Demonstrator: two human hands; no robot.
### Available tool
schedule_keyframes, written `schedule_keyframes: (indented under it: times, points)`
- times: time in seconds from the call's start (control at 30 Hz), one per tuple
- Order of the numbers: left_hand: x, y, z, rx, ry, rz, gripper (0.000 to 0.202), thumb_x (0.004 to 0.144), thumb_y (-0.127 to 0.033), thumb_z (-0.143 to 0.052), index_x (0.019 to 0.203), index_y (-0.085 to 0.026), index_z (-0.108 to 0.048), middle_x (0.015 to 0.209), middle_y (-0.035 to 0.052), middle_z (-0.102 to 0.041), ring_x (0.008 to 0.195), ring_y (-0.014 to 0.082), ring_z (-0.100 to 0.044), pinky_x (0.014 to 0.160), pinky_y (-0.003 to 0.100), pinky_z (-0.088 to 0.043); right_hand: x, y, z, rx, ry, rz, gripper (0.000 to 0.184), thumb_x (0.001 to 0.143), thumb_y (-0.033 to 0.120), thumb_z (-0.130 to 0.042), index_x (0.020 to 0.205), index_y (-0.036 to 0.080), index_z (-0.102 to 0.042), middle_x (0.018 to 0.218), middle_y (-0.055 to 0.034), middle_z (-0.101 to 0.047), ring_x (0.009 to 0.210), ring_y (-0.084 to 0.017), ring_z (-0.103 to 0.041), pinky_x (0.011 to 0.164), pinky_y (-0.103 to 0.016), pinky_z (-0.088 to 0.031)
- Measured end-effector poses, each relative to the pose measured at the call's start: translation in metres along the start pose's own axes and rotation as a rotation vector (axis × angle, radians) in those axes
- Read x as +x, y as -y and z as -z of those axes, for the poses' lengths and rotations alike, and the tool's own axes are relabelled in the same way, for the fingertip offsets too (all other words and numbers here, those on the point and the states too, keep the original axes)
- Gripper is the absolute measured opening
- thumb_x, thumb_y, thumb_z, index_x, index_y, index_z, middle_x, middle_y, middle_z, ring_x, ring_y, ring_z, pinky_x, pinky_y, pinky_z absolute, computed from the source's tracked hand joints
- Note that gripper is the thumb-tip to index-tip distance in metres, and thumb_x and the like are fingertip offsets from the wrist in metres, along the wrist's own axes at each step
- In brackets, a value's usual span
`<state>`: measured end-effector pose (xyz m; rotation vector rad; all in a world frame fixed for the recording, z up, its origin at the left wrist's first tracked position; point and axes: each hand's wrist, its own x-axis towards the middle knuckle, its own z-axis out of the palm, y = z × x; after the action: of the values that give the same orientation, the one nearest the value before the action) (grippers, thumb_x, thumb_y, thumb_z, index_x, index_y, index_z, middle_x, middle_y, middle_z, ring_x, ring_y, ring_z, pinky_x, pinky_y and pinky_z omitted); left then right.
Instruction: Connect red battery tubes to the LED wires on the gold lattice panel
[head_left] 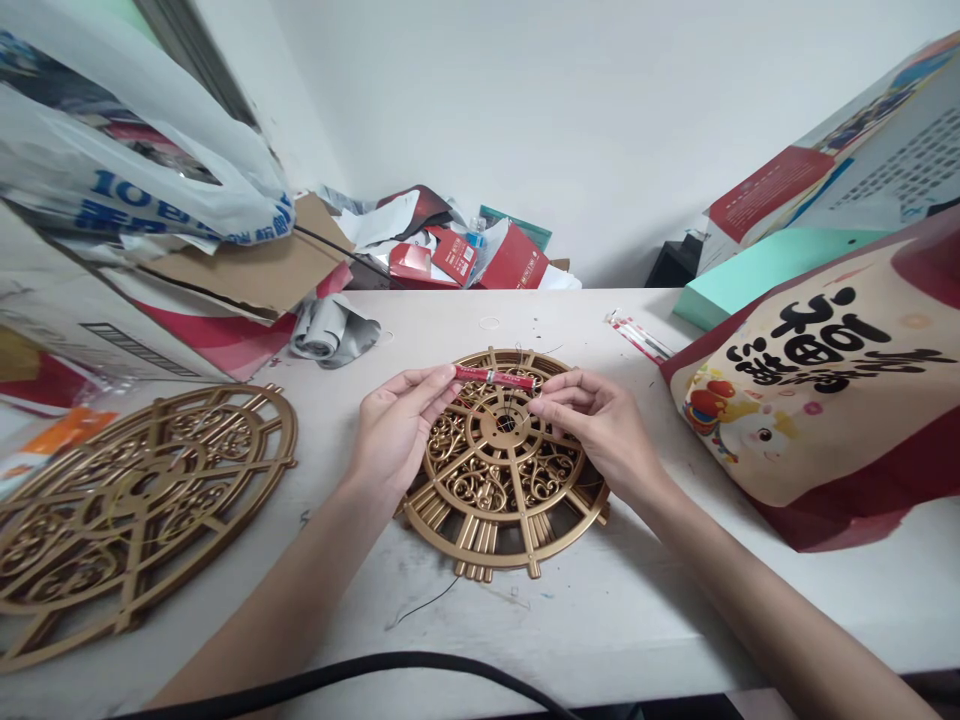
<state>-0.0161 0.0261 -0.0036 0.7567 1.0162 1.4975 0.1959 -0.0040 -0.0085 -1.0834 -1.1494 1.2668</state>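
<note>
The person holds a little red stick point(493, 376) in the air, just over the far edge of a round gold wheel point(504, 468) that lies flat in the middle of the worktop point(600, 620). The left hand point(396, 425) has its fingers pressed together on the left end of the stick. The right hand point(600, 420) has its fingers bunched tight at the right end. I cannot tell if it also nips a thin thread there. The stick looks very light and thin, like a paper tube, so I think it could bend or crush if squeezed hard. The two ends seem the best places to hold it, with soft fingertips. The wheel looks like stiff plastic full of holes and curly bits. It is light, but its thin spokes might snap, so the thick rim looks safer to grab. A bigger gold frame point(127, 510) lies to the left, well apart. A big red bag point(825, 400) leans on the right. A black cable point(375, 668) runs along the near edge.
</note>
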Motion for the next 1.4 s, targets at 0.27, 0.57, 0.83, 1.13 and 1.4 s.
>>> schedule_keyframes:
  times: [0.27, 0.57, 0.83, 1.13, 1.4]
  points:
    - [-0.0003, -0.001, 0.0005, -0.001, -0.004, -0.003, 0.01, 0.073, -0.01, -0.084, 0.077, -0.014, -0.077, 0.091, 0.006, -0.076, 0.091, 0.0124, -0.071, 0.093, 0.021, -0.059, -0.0032, -0.0006, -0.002, 0.034, -0.025, 0.029, 0.028, 0.073, 0.035, -0.088, 0.093, 0.022, -0.073, 0.088, -0.0049, -0.077, 0.08, -0.02, -0.071, 0.067, -0.033, -0.058]
    - [0.0007, -0.0012, 0.002, -0.004, -0.004, -0.009, 0.012, 0.072, -0.011, -0.085, 0.08, -0.012, -0.076, 0.092, 0.0072, -0.076, 0.091, 0.0127, -0.071, 0.094, 0.022, -0.059, -0.005, 0.003, -0.0078, 0.027, -0.077, 0.092, 0.015, 0.076, 0.027, -0.084, 0.087, 0.021, -0.076, 0.079, -0.0013, -0.075, 0.063, -0.014, -0.065, 0.064, -0.033, -0.056]
    - [0.0012, 0.0, 0.0027, -0.008, -0.005, -0.012, 0.013, 0.071, -0.012, -0.086, 0.079, -0.013, -0.076, 0.09, 0.0066, -0.076, 0.09, 0.0127, -0.072, 0.094, 0.021, -0.059, -0.0064, 0.0, -0.0076, -0.005, -0.068, 0.138, 0.01, 0.081, 0.024, -0.08, 0.09, 0.021, -0.078, 0.08, -0.0011, -0.075, 0.067, -0.016, -0.068, 0.07, -0.034, -0.057]
    - [0.0019, -0.0004, 0.0028, -0.003, -0.009, -0.012, 0.011, 0.072, -0.01, -0.085, 0.078, -0.012, -0.077, 0.091, 0.0072, -0.076, 0.091, 0.0133, -0.072, 0.093, 0.021, -0.059, -0.0076, -0.0008, -0.0078, -0.094, -0.106, 0.15, 0.014, 0.081, 0.026, -0.08, 0.094, 0.021, -0.081, 0.086, -0.0044, -0.078, 0.073, -0.018, -0.069, 0.072, -0.037, -0.057]
    - [0.0002, -0.0001, 0.0009, 0.011, -0.007, -0.022, 0.009, 0.073, -0.01, -0.084, 0.077, -0.013, -0.077, 0.091, 0.0073, -0.077, 0.09, 0.0128, -0.072, 0.092, 0.02, -0.06, -0.0084, -0.0003, -0.0076, -0.09, -0.1, 0.143, 0.014, 0.082, 0.026, -0.08, 0.095, 0.021, -0.082, 0.082, -0.0035, -0.077, 0.072, -0.017, -0.067, 0.069, -0.035, -0.055]
